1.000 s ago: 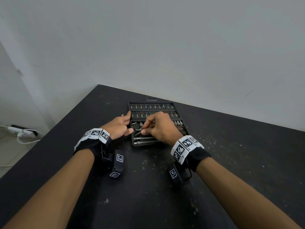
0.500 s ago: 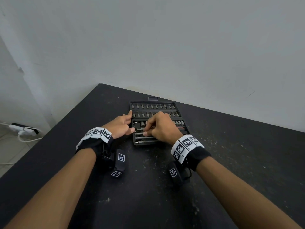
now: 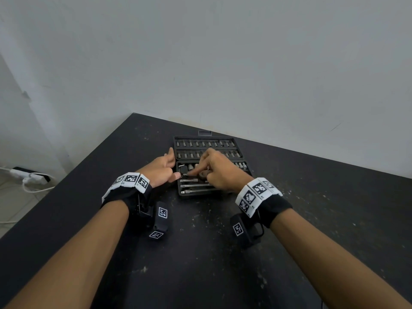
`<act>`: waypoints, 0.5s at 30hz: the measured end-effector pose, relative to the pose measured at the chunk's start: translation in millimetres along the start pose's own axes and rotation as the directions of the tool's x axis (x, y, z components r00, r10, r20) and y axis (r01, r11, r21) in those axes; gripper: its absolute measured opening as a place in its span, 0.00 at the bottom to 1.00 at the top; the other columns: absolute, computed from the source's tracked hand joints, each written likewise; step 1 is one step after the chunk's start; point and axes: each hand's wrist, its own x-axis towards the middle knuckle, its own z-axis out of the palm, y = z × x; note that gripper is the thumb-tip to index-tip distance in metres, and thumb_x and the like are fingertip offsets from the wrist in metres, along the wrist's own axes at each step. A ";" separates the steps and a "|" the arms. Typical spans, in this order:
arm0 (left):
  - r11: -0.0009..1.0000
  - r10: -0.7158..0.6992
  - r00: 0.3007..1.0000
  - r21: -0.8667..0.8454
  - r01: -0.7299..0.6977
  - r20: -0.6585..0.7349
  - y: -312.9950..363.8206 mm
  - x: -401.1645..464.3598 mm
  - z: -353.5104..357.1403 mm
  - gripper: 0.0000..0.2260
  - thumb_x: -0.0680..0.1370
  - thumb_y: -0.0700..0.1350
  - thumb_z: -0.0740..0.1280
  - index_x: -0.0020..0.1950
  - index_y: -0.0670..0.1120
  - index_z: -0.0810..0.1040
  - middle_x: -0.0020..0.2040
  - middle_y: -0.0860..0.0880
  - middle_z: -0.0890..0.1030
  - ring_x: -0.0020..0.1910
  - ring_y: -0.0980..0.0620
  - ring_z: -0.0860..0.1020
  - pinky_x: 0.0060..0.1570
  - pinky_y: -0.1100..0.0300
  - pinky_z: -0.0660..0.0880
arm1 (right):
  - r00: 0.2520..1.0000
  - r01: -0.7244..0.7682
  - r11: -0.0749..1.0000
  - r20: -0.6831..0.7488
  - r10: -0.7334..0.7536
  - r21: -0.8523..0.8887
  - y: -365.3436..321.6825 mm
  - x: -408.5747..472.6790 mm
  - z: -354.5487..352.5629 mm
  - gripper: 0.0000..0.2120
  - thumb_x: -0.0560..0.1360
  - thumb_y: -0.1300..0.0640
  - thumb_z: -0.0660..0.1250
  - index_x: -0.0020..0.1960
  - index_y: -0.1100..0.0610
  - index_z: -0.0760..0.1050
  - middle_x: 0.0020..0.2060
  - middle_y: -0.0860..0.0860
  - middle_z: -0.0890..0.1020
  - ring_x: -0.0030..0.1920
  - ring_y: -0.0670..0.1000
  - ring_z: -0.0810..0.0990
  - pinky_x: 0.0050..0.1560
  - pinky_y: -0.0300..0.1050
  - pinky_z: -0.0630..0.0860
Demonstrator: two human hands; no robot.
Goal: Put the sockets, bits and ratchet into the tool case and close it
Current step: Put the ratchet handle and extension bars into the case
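Tool case (image 3: 211, 139) lies open and flat on the black table (image 3: 312, 219), close to the wall, its long axis running left to right and a small latch tab at its far edge. Inside it, 2 rows of small upright bits (image 3: 204, 144) fill the far part; I count about 10 in the farthest row, while the second row is partly covered by the right hand (image 3: 219, 172), so its number is unclear. A third row of sockets (image 3: 242, 165) shows only at its ends. In the near part of the case, 3 slim steel bars (image 3: 196, 185) lie parallel to the long axis, their right ends hidden under that hand. The right hand has its forefinger stretched out and pressing down on a small piece beside a dark round part, possibly the ratchet head; the other fingers are curled, and what they cover cannot be made out. The left hand (image 3: 161, 170) rests flat against the case's left edge, fingers straight and together, thumb touching the rim. Both wrists wear 1 marker band each, with a tagged black box hanging below.
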 end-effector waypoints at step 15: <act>0.975 -0.130 0.989 0.170 0.140 -0.069 19.2 12.0 11.5 0.38 0.79 0.32 0.61 0.82 0.44 0.41 0.83 0.46 0.39 0.79 0.43 0.33 0.75 0.44 0.34 | 0.767 -0.482 0.413 0.143 0.626 0.773 106.5 -36.9 -48.5 0.22 0.86 0.46 0.56 0.69 0.60 0.77 0.61 0.55 0.82 0.61 0.55 0.80 0.52 0.47 0.78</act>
